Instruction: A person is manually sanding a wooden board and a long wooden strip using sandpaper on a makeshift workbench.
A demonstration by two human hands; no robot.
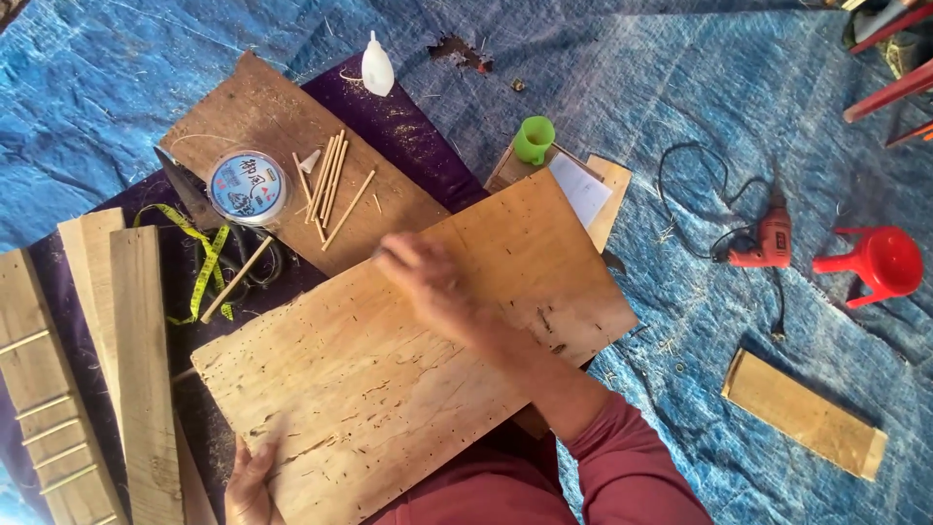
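We have one large plywood board lying across our lap at the centre of the view; our left hand is clamped on its edge at seven o'clock, fingers curled under it, and our right hand lies over its top face toward twelve o'clock, blurred, so we cannot tell whether its fingers are together or apart. We judge the board could tip or slide off toward three o'clock, since only one hand grips it and much of it overhangs; its pitted, rough face could also leave a splinter in the flat hand.

Going down in size: one blue tarp under everything; one darker board at eleven o'clock; three pale planks at nine o'clock, as far as we can count, the outer one with thin crosswise sticks on it; one short plank at four o'clock; one red funnel and one red drill with its cord at three o'clock; one round spool; one yellow tape measure; one green cup at one o'clock; one white bottle at twelve o'clock; roughly seven thin sticks on the darker board, too close together to count surely.
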